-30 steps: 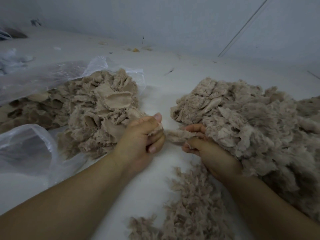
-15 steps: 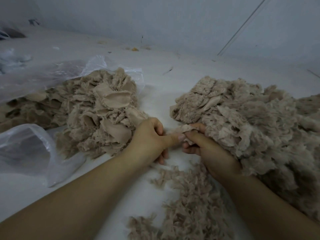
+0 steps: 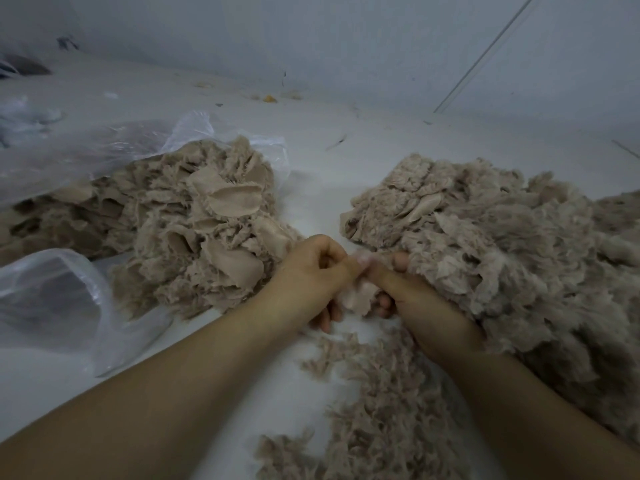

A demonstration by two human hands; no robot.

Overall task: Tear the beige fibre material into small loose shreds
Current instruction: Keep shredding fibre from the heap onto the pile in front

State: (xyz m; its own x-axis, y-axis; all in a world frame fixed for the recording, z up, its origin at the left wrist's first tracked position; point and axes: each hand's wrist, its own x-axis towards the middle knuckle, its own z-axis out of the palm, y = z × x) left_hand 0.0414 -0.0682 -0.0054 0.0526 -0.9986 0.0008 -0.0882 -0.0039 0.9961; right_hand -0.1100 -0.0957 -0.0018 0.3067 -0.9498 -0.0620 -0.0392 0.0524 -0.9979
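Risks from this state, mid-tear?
1. The small piece pinched between left hand and right hand sits against the shredded pile; a pull could drag clumps off.
2. Untorn pieces in the left pile lie close by, so shreds may mix in.

On the desk [image 3: 329, 161] one heap of fibre pieces [image 3: 194, 230] lies left, spilling from a plastic bag [image 3: 69, 157]. A second heap [image 3: 502, 244] lies right. Between them, nearer the person, both hands meet over a scatter of shreds [image 3: 381, 410]. A wall [image 3: 346, 36] stands behind.
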